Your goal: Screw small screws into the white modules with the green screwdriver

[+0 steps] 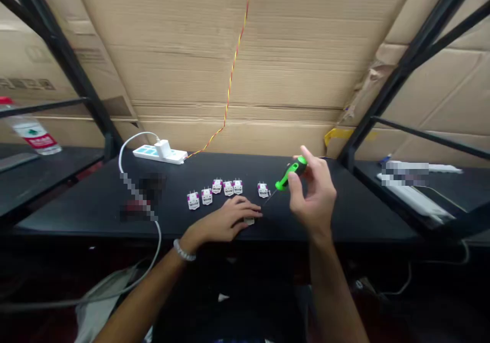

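Note:
My right hand point(312, 195) is raised above the black bench point(363, 215), gripping a green-and-black screwdriver point(291, 174) with its thin shaft slanting down to the left. My left hand point(225, 221) lies on the bench, its fingers over a small white module point(249, 222) that is mostly hidden. Several similar white modules with purple marks point(217, 186) stand in a loose row beyond that hand. One more module point(263, 190) sits apart, close to the screwdriver's tip, and the tip does not appear to touch it.
A white power strip point(158, 154) with a plugged-in adapter lies at the bench's back edge, and its white cable point(158, 230) curves down past the front edge. Black metal shelf frames stand at both sides. Cardboard point(229, 47) covers the back.

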A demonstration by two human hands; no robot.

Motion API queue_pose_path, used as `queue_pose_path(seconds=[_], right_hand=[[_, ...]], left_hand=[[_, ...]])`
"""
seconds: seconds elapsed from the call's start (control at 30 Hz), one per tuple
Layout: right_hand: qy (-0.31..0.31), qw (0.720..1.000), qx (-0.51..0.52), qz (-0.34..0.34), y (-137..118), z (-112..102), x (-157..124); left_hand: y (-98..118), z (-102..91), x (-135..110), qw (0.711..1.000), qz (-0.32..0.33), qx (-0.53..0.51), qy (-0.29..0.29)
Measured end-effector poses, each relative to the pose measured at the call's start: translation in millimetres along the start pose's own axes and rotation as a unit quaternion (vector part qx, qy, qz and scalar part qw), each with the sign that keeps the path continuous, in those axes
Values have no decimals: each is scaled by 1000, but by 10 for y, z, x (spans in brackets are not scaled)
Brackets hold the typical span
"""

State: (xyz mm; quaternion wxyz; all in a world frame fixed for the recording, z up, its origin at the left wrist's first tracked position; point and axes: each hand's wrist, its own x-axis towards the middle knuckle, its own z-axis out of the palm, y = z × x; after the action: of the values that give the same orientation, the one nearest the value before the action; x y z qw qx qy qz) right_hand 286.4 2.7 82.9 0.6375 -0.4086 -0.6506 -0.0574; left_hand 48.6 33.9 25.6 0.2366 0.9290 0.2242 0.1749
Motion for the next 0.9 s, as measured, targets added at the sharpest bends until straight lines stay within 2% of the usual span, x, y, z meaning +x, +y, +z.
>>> queue_pose_path(seconds=[0.3, 0.5, 0.63, 0.9], right_hand=[[45, 999, -3, 13, 79, -142, 50], [56, 998, 7, 19, 97, -190, 71], [61, 998, 9, 11, 94, -207, 81], [55, 998, 5, 17, 68, -270, 105]], left_hand=[[66, -9, -19, 1000, -1, 18, 11], [176, 61, 12, 996, 1, 92, 3], [174, 103, 65, 992, 3, 125, 21], [152, -20, 279, 987, 9, 159, -4]])
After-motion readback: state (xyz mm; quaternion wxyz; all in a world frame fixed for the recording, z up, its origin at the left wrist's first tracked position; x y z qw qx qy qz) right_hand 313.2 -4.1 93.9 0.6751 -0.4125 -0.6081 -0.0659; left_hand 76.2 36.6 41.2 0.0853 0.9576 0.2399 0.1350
